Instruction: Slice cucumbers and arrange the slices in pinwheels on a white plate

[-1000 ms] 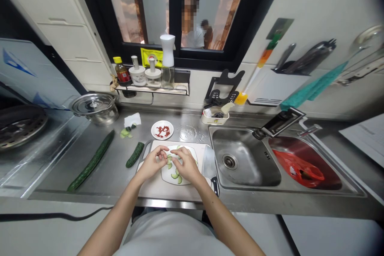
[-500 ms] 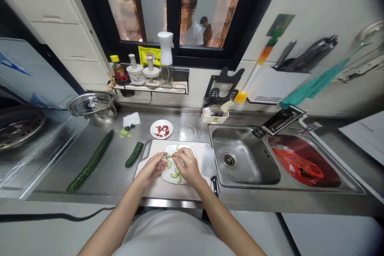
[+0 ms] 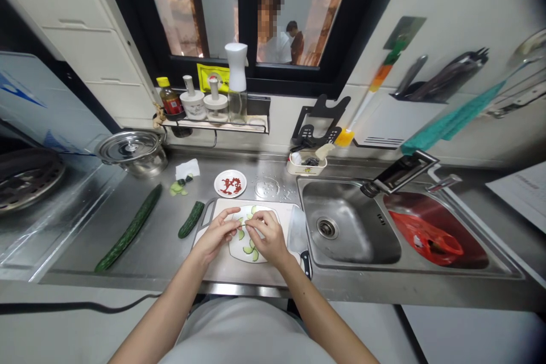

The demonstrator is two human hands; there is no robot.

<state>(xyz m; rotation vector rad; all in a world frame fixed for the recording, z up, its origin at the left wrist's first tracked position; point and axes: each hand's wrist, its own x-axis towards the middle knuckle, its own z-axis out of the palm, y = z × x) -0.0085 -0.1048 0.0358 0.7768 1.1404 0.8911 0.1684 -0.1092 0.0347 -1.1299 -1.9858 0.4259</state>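
Observation:
Over a white plate (image 3: 234, 251), my left hand (image 3: 217, 234) and my right hand (image 3: 269, 237) meet fingertip to fingertip. Both pinch a thin cucumber slice (image 3: 243, 225), seen nearly edge-on and partly hidden by the fingers. Several pale green cucumber slices (image 3: 251, 250) lie on the plate in small fans. The plate rests on a light cutting board (image 3: 213, 270). At the board's right side lies a kitchen knife (image 3: 296, 230) with a black handle. A cut piece of cucumber (image 3: 191, 219) lies just left of the board.
A whole cucumber (image 3: 130, 228) lies on the counter at left, near a lidded steel pot (image 3: 133, 153). Behind the board stands a small plate (image 3: 219, 182) with red pieces. Cucumber scraps (image 3: 178, 187) lie by a white tissue (image 3: 187, 169). On the right is a double sink (image 3: 354, 239).
The held slice has turned and now shows thinner between my fingertips. My left fingers have shifted, with the index finger now raised. The view has moved slightly.

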